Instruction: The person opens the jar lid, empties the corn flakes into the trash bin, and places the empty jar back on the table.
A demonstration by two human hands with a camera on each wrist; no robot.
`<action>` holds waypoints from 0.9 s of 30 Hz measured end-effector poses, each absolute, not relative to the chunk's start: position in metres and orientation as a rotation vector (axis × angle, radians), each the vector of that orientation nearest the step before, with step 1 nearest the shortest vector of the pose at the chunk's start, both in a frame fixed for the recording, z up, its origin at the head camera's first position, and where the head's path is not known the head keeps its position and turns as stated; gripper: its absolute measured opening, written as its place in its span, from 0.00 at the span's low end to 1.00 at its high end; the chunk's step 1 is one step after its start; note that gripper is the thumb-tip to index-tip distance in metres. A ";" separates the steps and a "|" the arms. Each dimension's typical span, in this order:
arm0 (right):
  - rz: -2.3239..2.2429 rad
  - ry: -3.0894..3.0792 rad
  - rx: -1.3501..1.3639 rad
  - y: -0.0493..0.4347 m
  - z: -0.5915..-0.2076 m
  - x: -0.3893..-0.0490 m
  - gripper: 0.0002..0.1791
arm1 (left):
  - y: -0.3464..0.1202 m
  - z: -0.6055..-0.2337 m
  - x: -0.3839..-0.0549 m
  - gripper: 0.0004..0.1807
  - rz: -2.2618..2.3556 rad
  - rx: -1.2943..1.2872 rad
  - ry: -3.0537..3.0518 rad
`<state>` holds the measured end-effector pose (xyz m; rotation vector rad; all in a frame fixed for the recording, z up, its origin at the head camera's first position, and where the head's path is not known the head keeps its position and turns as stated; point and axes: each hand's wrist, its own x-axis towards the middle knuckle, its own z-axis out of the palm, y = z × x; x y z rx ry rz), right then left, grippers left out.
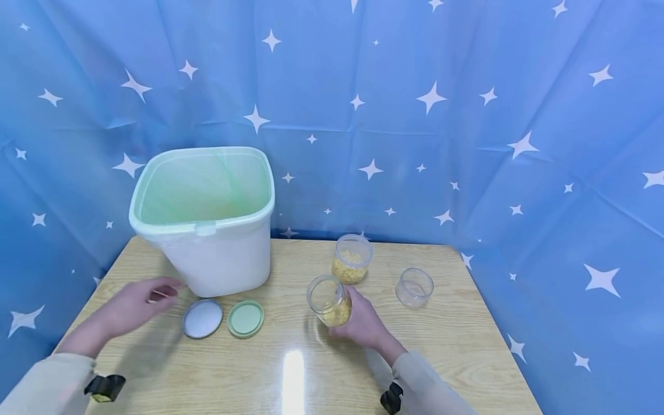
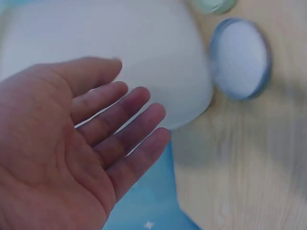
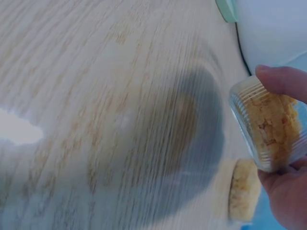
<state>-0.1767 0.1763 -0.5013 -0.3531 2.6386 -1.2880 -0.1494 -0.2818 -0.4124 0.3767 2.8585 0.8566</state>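
My right hand point(image 1: 360, 323) grips a clear jar point(image 1: 328, 300) partly filled with yellowish flakes, its open mouth tilted toward the left. In the right wrist view the thumb and fingers wrap the sides of this jar point(image 3: 268, 127), which is lifted off the tabletop. Behind it stands a second clear jar point(image 1: 351, 259) with similar yellowish contents. My left hand point(image 1: 142, 300) hangs with nothing in it, beside the white bin point(image 1: 218, 259). Its fingers point(image 2: 129, 120) are loosely extended in the left wrist view. Close by lie a white lid with a blue-grey rim point(image 1: 203, 319) and a green lid point(image 1: 246, 319).
An empty clear container point(image 1: 414, 287) stands on the right of the wooden table point(image 1: 456, 357). The tall bin, lined with a pale green bag point(image 1: 207, 190), takes up the back left. A blue curtain with white stars point(image 1: 415, 144) hangs behind the table.
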 end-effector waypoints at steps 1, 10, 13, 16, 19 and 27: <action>-1.288 2.640 -0.351 0.176 -0.501 -0.177 0.57 | -0.287 -0.407 -0.150 0.22 0.856 0.338 2.885; -1.336 2.609 -0.381 0.173 -0.499 -0.177 0.58 | -0.315 -0.362 -0.160 0.34 1.413 0.106 2.760; -1.333 2.618 -0.396 0.173 -0.500 -0.178 0.59 | -0.312 -0.352 -0.163 0.36 1.530 0.111 2.694; -1.331 2.621 -0.396 0.172 -0.500 -0.178 0.58 | -0.306 -0.347 -0.166 0.37 1.578 0.134 2.647; -1.334 2.618 -0.393 0.172 -0.498 -0.177 0.58 | -0.302 -0.345 -0.168 0.36 1.586 0.150 2.637; -1.326 2.623 -0.385 0.172 -0.497 -0.177 0.57 | -0.299 -0.347 -0.172 0.36 1.592 0.153 2.602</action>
